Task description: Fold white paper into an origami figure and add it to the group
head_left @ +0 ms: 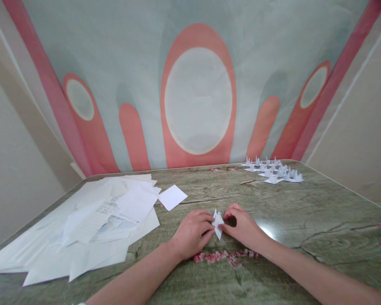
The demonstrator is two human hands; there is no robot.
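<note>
Between my two hands, above the middle of the table, is a small white folded paper [218, 223] with pointed ends up and down. My left hand [195, 231] is closed on its left side, the thumb and fingertips pressing the paper. My right hand [241, 224] pinches its right side between thumb and forefinger, with a round gap inside the pinch. The fingertips cover part of the folds. Beyond my left hand lies a flat white paper square [173, 198].
A wide, untidy pile of white sheets [114, 212], some printed, covers the table's left side. Several small white folded paper pieces [273, 169] with upright points stand at the back right. The wood-patterned table [305, 220] meets a patterned curtain [146, 63] behind.
</note>
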